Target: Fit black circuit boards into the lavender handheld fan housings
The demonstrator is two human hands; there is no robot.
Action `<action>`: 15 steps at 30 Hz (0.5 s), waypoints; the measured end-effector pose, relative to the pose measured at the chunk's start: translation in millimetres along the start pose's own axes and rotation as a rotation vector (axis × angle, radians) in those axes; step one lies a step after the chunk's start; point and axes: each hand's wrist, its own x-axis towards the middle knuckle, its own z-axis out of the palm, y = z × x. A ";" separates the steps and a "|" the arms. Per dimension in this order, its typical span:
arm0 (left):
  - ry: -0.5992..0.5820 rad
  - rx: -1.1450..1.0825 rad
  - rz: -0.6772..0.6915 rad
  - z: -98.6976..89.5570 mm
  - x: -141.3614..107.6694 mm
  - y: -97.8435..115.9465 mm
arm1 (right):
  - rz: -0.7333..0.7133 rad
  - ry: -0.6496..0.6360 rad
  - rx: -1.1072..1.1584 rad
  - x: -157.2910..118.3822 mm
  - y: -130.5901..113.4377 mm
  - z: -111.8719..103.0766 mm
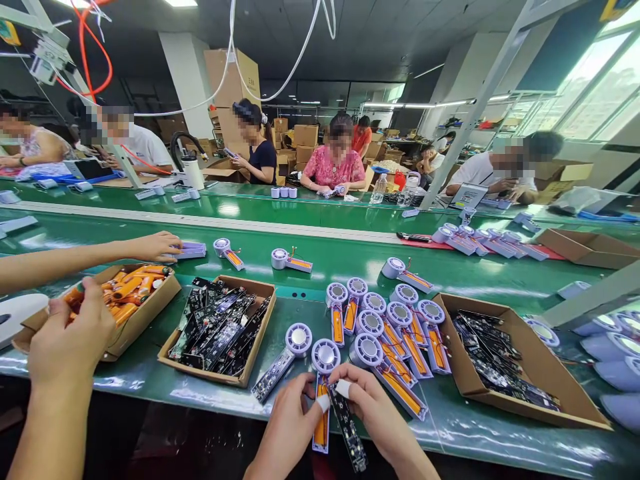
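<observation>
My left hand is closed on the handle of a purple handheld fan housing, with an orange battery showing inside its open handle. My right hand pinches the upper end of a black circuit board, which hangs at a slant just right of that handle. White covers wrap a fingertip on both hands. Left of them lies a fan with a circuit board in its handle. To the right, several fan housings with orange batteries lie in a cluster.
Cardboard trays of circuit boards stand left and right. A co-worker's hands are at the left, by a box of orange batteries. Fan housings lie on the green conveyor. Several people sit across it.
</observation>
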 end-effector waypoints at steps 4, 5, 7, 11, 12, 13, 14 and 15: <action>-0.136 -0.180 -0.037 2.7 4.6 8.3 | -0.057 -0.079 0.117 -4.5 7.5 1.0; -0.172 -0.235 -0.047 4.4 4.4 10.0 | -0.049 -0.107 0.189 -5.3 7.8 1.3; -0.226 -0.346 -0.070 9.8 2.4 11.7 | -0.046 -0.154 0.306 -6.1 7.7 2.1; -0.236 -0.511 -0.082 22.3 -5.2 12.7 | -0.118 -0.138 0.323 -5.4 11.2 0.0; -0.214 -0.530 -0.058 24.0 -7.1 13.6 | -0.124 -0.120 0.308 -5.0 13.1 -1.7; -0.183 -0.536 -0.024 24.8 -8.9 14.6 | -0.126 -0.100 0.295 -4.6 15.1 -3.5; -0.145 -0.528 0.014 24.9 -10.4 15.7 | -0.122 -0.088 0.284 -4.3 16.8 -5.2; -0.117 -0.506 0.048 24.5 -11.6 16.6 | -0.115 -0.079 0.277 -4.0 18.1 -6.4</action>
